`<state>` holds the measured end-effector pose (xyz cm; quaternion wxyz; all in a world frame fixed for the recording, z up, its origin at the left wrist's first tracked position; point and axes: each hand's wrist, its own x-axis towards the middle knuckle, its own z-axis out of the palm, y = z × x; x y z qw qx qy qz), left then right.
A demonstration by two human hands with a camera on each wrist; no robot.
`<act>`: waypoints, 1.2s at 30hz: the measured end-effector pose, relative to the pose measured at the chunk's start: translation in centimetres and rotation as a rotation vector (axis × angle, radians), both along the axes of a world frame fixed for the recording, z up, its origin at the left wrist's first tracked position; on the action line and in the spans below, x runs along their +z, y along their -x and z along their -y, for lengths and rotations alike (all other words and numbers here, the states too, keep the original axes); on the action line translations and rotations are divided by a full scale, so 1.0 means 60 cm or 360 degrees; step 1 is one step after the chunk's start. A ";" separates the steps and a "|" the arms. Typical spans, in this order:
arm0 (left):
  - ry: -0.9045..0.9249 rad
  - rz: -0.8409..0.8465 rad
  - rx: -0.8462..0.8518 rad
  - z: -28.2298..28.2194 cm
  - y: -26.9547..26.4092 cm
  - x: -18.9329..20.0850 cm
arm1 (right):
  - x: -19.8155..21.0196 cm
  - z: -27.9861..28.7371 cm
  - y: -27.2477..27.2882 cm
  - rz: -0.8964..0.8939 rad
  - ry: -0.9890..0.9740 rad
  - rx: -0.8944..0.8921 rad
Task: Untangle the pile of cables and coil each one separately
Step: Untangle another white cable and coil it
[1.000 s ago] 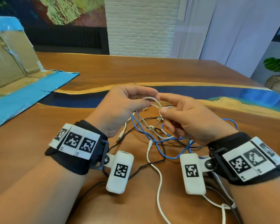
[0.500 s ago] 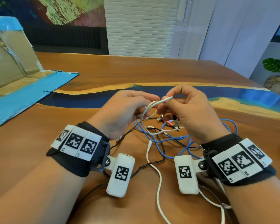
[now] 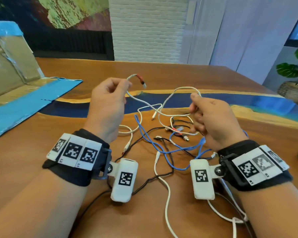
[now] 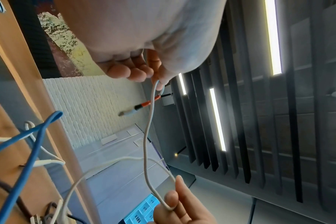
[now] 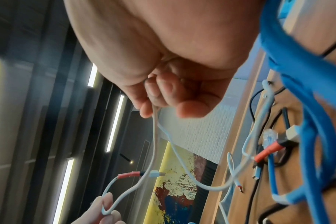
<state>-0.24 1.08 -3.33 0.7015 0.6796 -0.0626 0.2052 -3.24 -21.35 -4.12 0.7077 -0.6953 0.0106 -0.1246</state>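
Leftmost in the head view, a flattened cardboard box [image 3: 15,79] edged with blue tape lies on the wooden table [image 3: 162,73]. Left of centre, the raised left hand [image 3: 107,107] pinches a white cable [image 3: 141,102] near its red-sleeved plug [image 3: 141,79], which curls above the fingertips. At lower centre the blue cable [image 3: 151,143], black cable [image 3: 163,174] and other white leads lie tangled on the wood. Right of centre, the right hand [image 3: 212,121] grips a loop of that same white cable, fingers curled around it. A potted plant [image 3: 294,78] stands at the far right.
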 end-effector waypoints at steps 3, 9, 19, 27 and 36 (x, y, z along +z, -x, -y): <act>0.0001 -0.0018 -0.0060 0.001 0.003 0.003 | 0.000 -0.001 -0.002 -0.0064 -0.0138 -0.0060; 0.0180 -0.0140 -0.0376 0.003 0.011 0.005 | -0.001 0.000 -0.006 0.0065 -0.0405 -0.0144; -0.0005 -0.0180 -0.0763 0.024 0.030 0.001 | -0.013 -0.047 0.018 0.0396 0.0390 0.0420; -0.0300 -0.0177 -0.0633 0.020 0.026 0.005 | -0.010 -0.036 0.021 0.0391 0.0162 0.0572; 0.0345 -0.0578 -0.1218 0.013 0.039 0.023 | -0.006 -0.017 0.011 0.0306 0.0426 0.0257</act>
